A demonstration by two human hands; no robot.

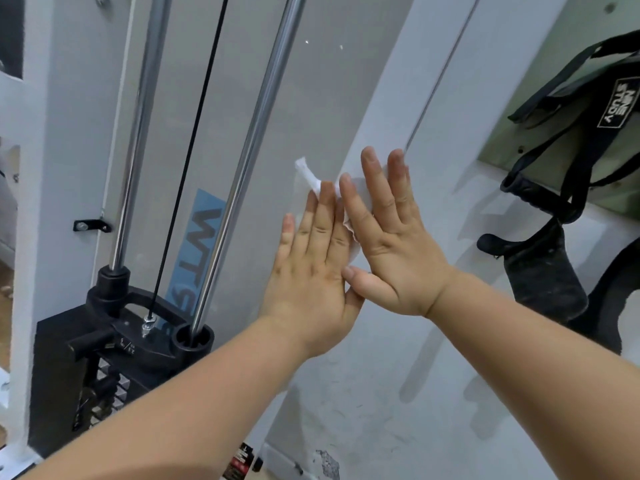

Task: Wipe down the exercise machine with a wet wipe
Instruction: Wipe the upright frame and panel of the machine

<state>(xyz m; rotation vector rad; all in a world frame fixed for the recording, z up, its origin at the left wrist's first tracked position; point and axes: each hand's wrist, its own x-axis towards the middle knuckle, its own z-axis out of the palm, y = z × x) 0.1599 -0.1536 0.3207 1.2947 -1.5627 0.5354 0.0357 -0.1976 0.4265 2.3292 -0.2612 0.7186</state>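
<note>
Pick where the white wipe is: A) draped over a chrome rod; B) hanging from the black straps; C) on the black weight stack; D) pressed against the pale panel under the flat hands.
D: the wipe peeks out between the straight fingers of the left hand and right hand, both flat on the pale panel.

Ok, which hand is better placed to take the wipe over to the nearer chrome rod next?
Left, probably. The left hand presses flat on the wet wipe on the side toward the chrome rod; the right hand presses its other side, farther from the rod.
</note>
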